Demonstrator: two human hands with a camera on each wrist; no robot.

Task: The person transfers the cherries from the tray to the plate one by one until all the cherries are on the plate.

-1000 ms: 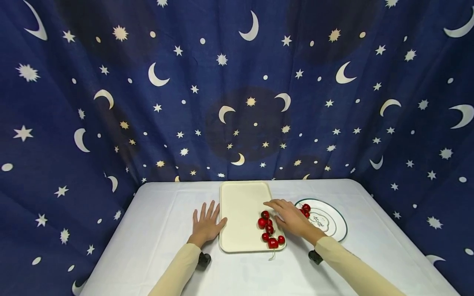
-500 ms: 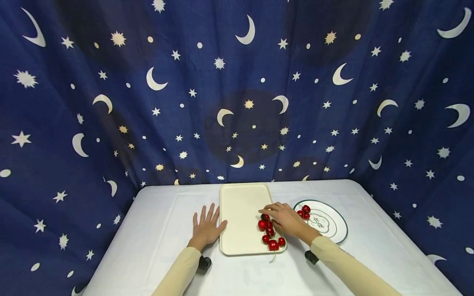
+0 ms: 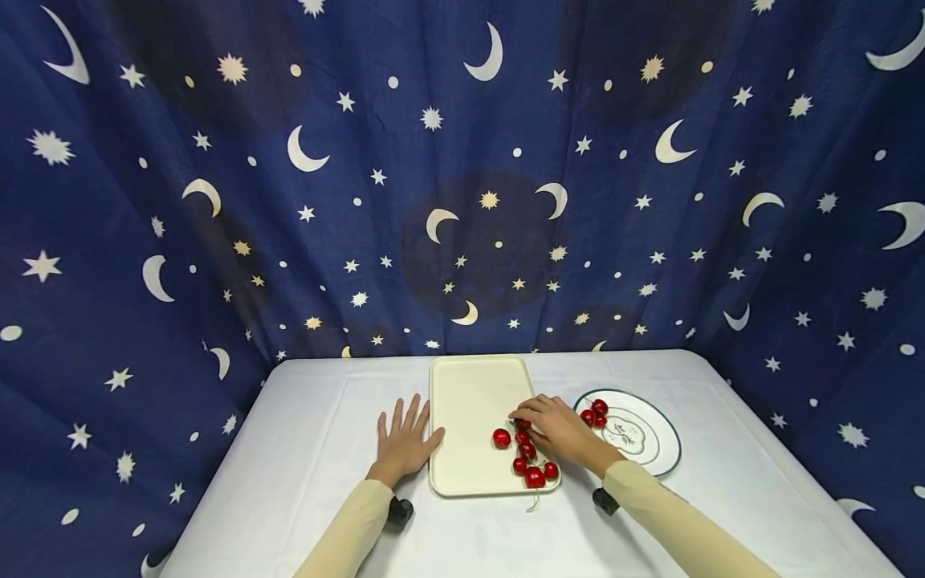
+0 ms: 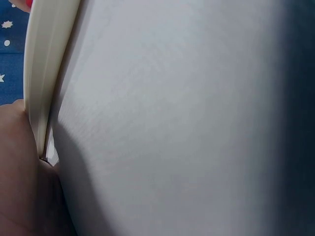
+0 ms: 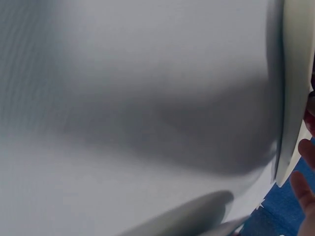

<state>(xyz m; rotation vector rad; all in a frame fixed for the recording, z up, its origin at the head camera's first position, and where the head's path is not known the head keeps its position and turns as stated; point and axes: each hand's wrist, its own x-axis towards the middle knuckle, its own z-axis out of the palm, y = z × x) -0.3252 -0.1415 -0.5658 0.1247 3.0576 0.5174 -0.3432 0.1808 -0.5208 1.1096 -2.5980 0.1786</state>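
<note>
My left hand lies flat on the table with its fingers spread, the thumb over the left rim of the cream tray. In the left wrist view, that hand touches the tray edge. Over the tray's right side, my right hand pinches a dark red cherry, partly hidden under the fingers. One red cherry sits apart, left of the group. Several more cherries cluster below the fingers. A piece of red fruit shows beside the fingertips in the right wrist view.
A white plate with a dark green rim and a printed design stands right of the tray, behind the right forearm. A few cherries lie on its left part. One stem hangs over the tray's front edge. A starry curtain surrounds the white-covered table.
My right hand has come down onto the dark cherry and curled its fingers around it. One cherry has rolled left, away from the cluster. My left hand stays in place.
</note>
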